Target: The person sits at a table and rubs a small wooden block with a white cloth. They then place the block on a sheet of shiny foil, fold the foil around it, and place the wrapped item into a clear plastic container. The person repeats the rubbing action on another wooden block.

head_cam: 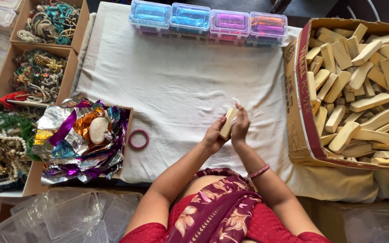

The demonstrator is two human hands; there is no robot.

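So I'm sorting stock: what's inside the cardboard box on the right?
The cardboard box is heaped with pale wooden blocks, loosely jumbled. The box's floor and anything under the pile are covered. Both hands, left hand and right hand, hold one such block over the white cloth.

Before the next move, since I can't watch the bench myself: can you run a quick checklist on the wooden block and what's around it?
1. Wooden block held by both the left hand and right hand: ok.
2. Block raised off the white cloth: cannot tell.
3. Carton of wooden blocks open beside the right hand: ok.
4. Box of foil sheets open at the left: ok.
5. Pink ring lying apart from the hands: ok.
6. Small white piece at the right hand's fingertips: cannot tell what it is.
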